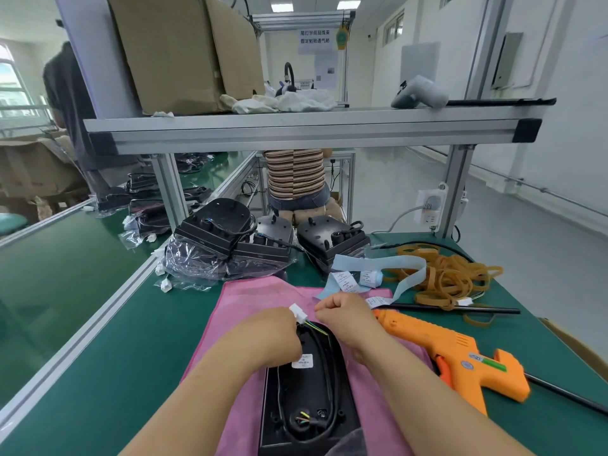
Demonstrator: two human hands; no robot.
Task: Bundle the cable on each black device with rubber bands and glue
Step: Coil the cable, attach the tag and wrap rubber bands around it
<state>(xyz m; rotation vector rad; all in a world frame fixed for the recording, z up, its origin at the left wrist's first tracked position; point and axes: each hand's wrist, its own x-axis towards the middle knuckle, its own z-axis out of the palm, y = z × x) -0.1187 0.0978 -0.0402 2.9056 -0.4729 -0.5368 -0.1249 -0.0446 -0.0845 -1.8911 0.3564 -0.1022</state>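
A black device [306, 399] lies on a pink cloth [243, 301] in front of me, with a white label on its back. Its black cable [330, 363] loops along the device's right edge and ends in a white connector [297, 313] with thin coloured wires. My left hand [273, 334] holds the cable end just below the connector. My right hand [345, 319] is curled beside it and seems to pinch the same wires. An orange glue gun [457, 353] lies to the right, and a heap of tan rubber bands [444, 278] sits behind it.
Three more black devices [263, 238] stand in plastic wrap behind the cloth. A light-blue label strip [371, 268] lies between them and the bands. A black rod [460, 309] runs past the gun's nozzle. An aluminium shelf [296, 130] spans overhead. A person in a striped top sits beyond.
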